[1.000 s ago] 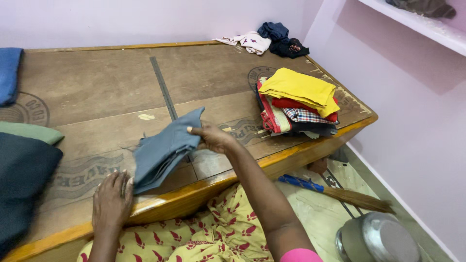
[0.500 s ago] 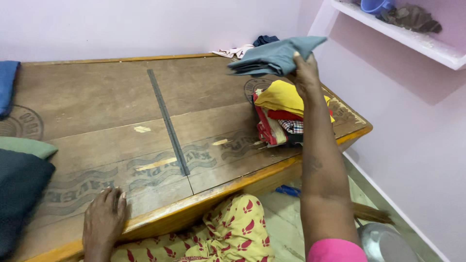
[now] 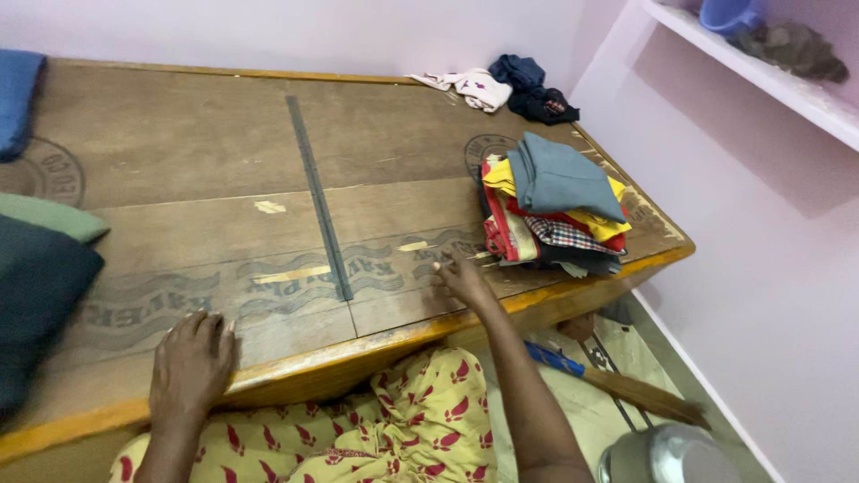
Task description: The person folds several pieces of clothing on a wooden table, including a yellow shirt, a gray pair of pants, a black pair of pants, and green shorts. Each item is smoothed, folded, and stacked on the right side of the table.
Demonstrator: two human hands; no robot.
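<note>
Grey-blue folded cloth (image 3: 564, 179), held high in the right hand (image 3: 461, 279) 0.5 s ago, now lies atop the clothes pile (image 3: 550, 228) at tabletop (image 3: 179, 152) right. Right grip empty, fingers spread on wood nr pile. Left hand (image 3: 191, 362) flat, empty, on front edge.

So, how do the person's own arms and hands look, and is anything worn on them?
Both are bare: the left hand and the right hand carry no gloves, and no rings or bangles can be seen. The forearms are uncovered too, with no sleeve in view. Below them shows a yellow garment with a red leaf-like print.
</note>
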